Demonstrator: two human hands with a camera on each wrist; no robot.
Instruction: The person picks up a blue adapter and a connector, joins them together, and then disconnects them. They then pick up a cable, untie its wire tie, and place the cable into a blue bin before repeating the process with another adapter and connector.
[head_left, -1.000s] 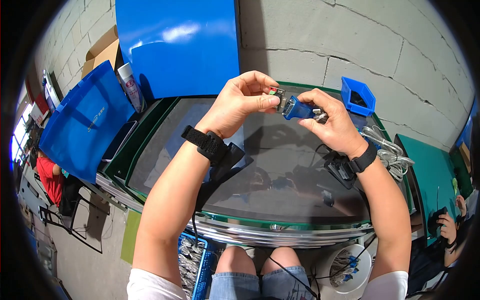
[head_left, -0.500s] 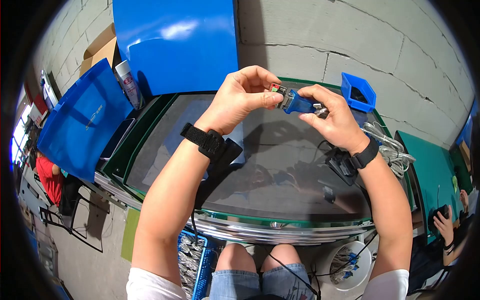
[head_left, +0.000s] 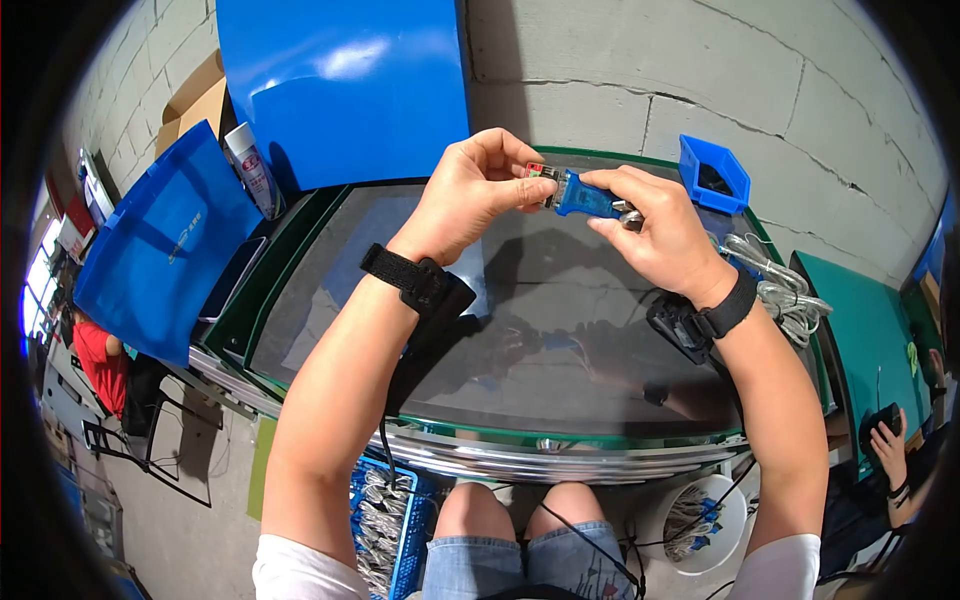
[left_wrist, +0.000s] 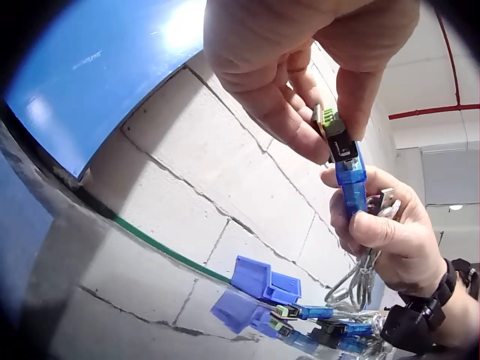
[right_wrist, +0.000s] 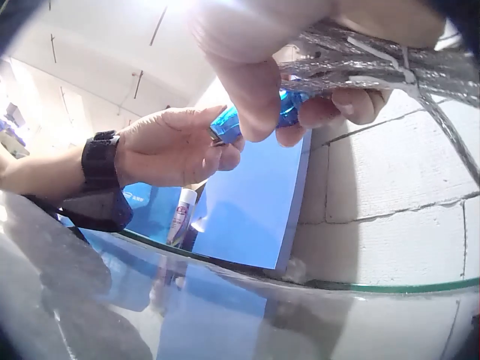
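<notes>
Below, a blue plastic basket (head_left: pixel 411 515) and round white bucket (head_left: pixel 732 528) hold silver cables (head_left: pixel 378 525). Left hand (head_left: pixel 472 190) pinches black-and-green connector (left_wrist: pixel 342 144); right hand (head_left: pixel 668 228) pinches translucent blue plug (head_left: pixel 588 198).

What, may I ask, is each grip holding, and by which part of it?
The left grip pinches a small adapter by its sides; the right grip holds a blue plug by its body, toward the end away from the adapter.

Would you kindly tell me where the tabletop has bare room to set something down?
In the head view, the tabletop looks bare between the left forearm, right forearm and green front edge, below the held blue connector. The right rear is crowded: coiled cables and a blue bin sit close together.
</notes>
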